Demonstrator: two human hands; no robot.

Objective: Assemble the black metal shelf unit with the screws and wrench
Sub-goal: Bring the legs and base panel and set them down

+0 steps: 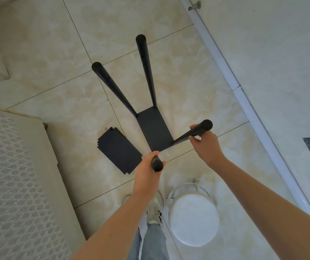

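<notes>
The capped top of the near-left black round metal post is wrapped by the left hand, fingers curled right round it. Across the frame, the near-right black post is gripped just below its top by the right hand, thumb on one side, fingers on the other. Both hands are full of post and nothing else is carried.

Moving outward, the feet of those two posts are met by the near corners of a flat black rectangular metal shelf plate, set low on the pale marble-patterned tiled floor. At its far corners the far-left post and the far-right post are stood upright, with small holes visible down their sides.

Just beside the plate's left edge, a stack of spare black shelf plates is laid flat on the floor. A white round padded stool is parked at the near side, next to a white trainer. No screws or wrench can be made out.

The frame is judged to be under a squareness check, with only the bottom shelf fitted. To do it well, both near posts should be rocked gently together, any wobble traced to its corner, and the holes kept facing inward. One post is best kept steadied while the next plate is fetched.
</notes>
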